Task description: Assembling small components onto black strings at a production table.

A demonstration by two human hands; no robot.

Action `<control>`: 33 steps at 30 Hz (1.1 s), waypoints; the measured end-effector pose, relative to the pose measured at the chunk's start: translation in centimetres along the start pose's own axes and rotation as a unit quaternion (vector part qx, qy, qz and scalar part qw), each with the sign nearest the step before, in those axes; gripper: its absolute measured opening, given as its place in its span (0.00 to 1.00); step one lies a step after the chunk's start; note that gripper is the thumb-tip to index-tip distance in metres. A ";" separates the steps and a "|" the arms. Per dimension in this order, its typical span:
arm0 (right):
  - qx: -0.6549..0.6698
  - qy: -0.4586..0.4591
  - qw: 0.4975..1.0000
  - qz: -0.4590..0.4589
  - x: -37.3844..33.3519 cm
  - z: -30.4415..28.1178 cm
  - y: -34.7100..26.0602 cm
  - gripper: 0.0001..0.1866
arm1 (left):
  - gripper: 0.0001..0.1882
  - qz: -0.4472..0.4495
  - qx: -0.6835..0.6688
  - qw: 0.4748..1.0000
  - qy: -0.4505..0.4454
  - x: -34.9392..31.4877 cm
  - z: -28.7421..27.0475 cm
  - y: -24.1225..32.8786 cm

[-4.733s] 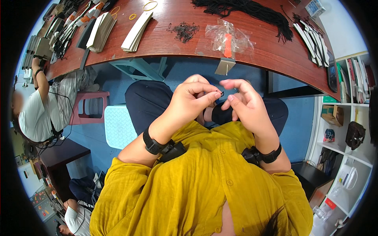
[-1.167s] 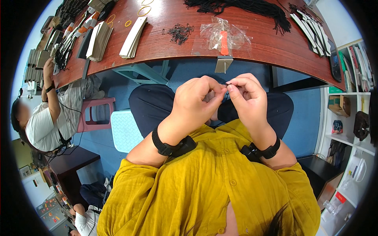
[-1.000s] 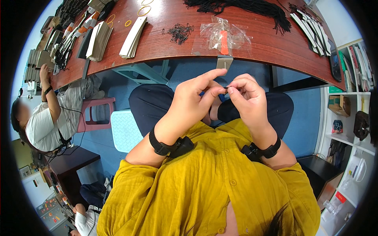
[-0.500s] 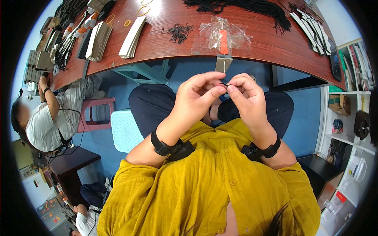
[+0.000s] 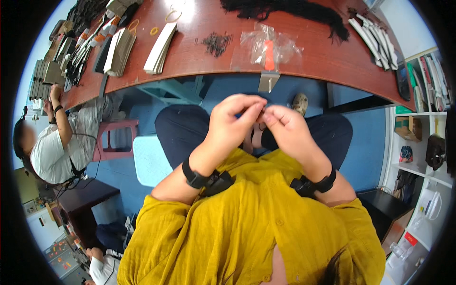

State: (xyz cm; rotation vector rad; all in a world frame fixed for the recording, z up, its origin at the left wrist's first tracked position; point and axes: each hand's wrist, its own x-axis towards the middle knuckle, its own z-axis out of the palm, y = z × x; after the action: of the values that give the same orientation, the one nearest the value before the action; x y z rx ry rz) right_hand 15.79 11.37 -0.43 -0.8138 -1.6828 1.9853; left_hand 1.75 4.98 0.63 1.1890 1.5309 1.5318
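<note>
My left hand [image 5: 236,118] and my right hand [image 5: 288,127] meet over my lap, each closed in a pinch, fingertips almost touching. Between them is a thin black cord, now mostly hidden by the fingers. Just beyond the hands, a flat metal plate [image 5: 266,84] with a thin pin juts over the table's near edge. An orange-red strip [image 5: 269,56] lies behind it, amid crumpled clear plastic [image 5: 256,45]. To the left on the table sits a small pile of black cord loops [image 5: 217,43].
The red-brown table [image 5: 199,61] carries card stacks [image 5: 118,52], a black cord bundle [image 5: 294,10] and white strips [image 5: 375,42]. Stools [image 5: 151,159] stand at my left. A person in a white shirt [image 5: 51,154] sits farther left. Shelves [image 5: 427,175] line the right.
Both hands have come slightly down and left, away from the metal plate. The black cord showed between the fingertips before and is now mostly covered. The seated person's arm has shifted.
</note>
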 end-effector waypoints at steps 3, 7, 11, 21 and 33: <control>-0.073 0.062 0.994 -0.058 0.1 0.6 0.1 0.06 | 0.06 0.247 0.327 0.912 -0.016 -0.1 -1.4 0.3; -0.210 0.041 0.975 -0.057 -0.8 0.0 -0.5 0.10 | 0.06 0.228 0.375 0.893 -0.096 -1.0 -0.9 0.8; -0.304 0.035 0.945 -0.115 -0.8 -0.2 -0.8 0.10 | 0.05 0.260 0.406 0.871 -0.094 -1.0 -1.2 1.4; -0.341 0.050 0.922 -0.174 -0.7 0.0 -1.0 0.05 | 0.05 0.220 0.337 0.912 -0.084 -0.7 -1.3 2.2; -0.359 0.013 0.912 -0.200 -1.3 0.2 -2.1 0.05 | 0.05 -0.030 0.094 0.995 -0.018 -1.0 -1.4 0.6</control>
State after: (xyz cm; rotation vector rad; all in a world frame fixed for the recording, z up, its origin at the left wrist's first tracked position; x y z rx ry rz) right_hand 16.52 10.80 1.82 -0.6281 -2.3682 1.0646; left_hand 0.93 3.46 1.22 1.2554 1.7012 1.3429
